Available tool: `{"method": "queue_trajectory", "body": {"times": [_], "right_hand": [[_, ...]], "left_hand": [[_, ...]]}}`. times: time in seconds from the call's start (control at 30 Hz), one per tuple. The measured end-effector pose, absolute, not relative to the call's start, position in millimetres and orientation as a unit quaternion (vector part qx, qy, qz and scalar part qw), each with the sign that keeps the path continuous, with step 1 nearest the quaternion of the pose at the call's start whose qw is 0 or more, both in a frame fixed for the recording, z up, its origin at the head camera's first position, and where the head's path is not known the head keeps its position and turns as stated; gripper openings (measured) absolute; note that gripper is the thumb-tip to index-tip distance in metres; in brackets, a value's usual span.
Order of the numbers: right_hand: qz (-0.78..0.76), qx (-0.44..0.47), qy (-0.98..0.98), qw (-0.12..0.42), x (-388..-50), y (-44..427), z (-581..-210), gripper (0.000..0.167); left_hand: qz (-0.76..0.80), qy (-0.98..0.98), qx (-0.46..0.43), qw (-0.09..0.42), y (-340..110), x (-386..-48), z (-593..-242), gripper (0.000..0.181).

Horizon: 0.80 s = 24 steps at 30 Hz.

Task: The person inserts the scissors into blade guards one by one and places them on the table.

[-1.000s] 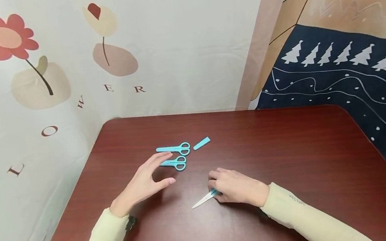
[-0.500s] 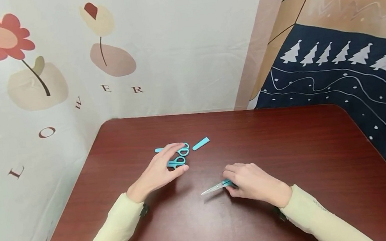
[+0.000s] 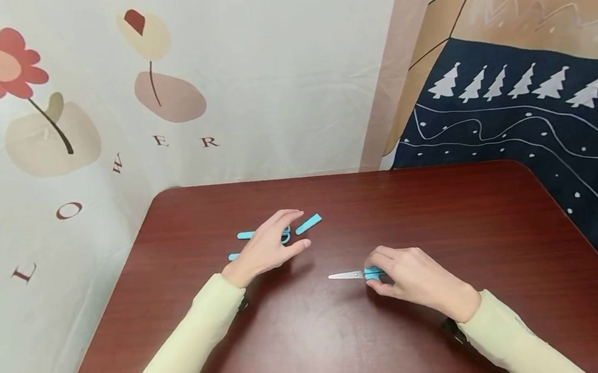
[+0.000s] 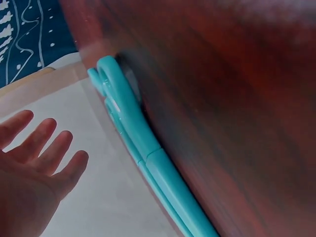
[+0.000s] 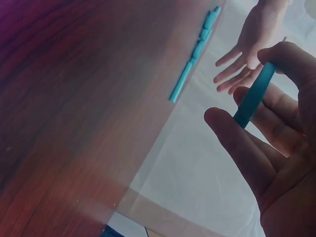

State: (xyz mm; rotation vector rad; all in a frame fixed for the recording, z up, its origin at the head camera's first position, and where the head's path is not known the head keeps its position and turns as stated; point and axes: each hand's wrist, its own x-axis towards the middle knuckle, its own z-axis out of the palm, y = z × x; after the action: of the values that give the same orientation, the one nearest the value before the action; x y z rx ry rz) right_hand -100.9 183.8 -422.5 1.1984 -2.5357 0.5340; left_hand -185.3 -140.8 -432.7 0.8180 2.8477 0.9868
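Right hand (image 3: 416, 275): you pinch the turquoise-handled scissors with bare metal blades (image 3: 356, 275) by the handles, above the red-brown bench (image 3: 443, 208), probably keeping skin off the edges. Left hand (image 3: 266, 246): spread over two turquoise-sheathed scissors (image 3: 246, 236), near the loose flat turquoise sheath (image 3: 308, 224).

Room to pass spans the near middle and far right of the red-brown wood-grained tabletop (image 3: 322, 354). The left grip (image 3: 267, 246) blocks two slim turquoise plastic scissors (image 3: 246, 235) from above; the right grip (image 3: 416, 276), with silver-bladed turquoise scissors (image 3: 356, 274) pointing left, obstructs right of centre.
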Motion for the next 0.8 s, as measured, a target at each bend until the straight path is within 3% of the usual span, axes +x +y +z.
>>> {"method": "queue_trajectory", "body": {"times": [0.8], "right_hand": [[0.189,0.391,-0.890,0.139,-99.0,198.9,-424.5,0.028]], "left_hand": [[0.337,0.913,0.224,0.057,-104.1,-231.0,-450.3,0.066]]}}
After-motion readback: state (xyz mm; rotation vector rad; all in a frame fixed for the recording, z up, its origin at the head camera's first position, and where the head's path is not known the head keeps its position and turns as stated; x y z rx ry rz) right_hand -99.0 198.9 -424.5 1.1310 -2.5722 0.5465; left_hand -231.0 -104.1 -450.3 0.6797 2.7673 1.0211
